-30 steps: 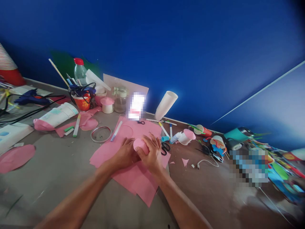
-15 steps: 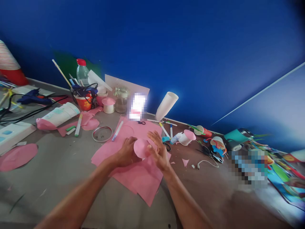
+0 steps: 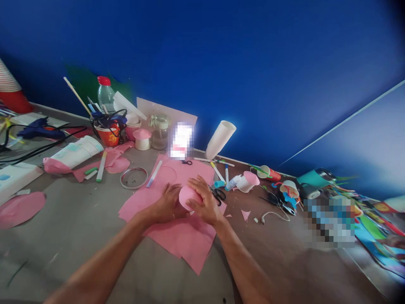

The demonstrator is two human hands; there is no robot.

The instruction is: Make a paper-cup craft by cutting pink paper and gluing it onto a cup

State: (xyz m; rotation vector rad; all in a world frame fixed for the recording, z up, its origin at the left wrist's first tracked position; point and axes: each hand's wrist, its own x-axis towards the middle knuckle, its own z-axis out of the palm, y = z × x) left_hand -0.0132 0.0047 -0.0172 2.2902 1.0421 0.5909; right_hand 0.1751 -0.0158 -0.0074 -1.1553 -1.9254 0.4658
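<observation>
Between my hands, over the pink paper sheets (image 3: 196, 242), is a rounded piece of pink paper (image 3: 187, 196). Whatever lies beneath it is mostly hidden. My right hand (image 3: 205, 200) is closed around its right side, with the fingers over the top and the thumb across the front. My left hand (image 3: 171, 202) is curled against its left side, its fingertips partly out of sight. Black scissors (image 3: 219, 195) lie just beyond my right hand. A marker (image 3: 154, 174) rests on the sheet beyond my left hand.
A tape roll (image 3: 133, 178) lies to the left, near a pink-wrapped paper cup (image 3: 74, 156). At the back stand a lidded jar (image 3: 160, 135) and a leaning stack of white cups (image 3: 220, 139). To the right are a pink-topped cup (image 3: 247, 182), a cable (image 3: 275, 212) and a teal bottle (image 3: 316, 178).
My right hand has closed from spread fingers onto the pink paper piece. My left fingers have opened out somewhat along its side. More of the scissors now shows.
</observation>
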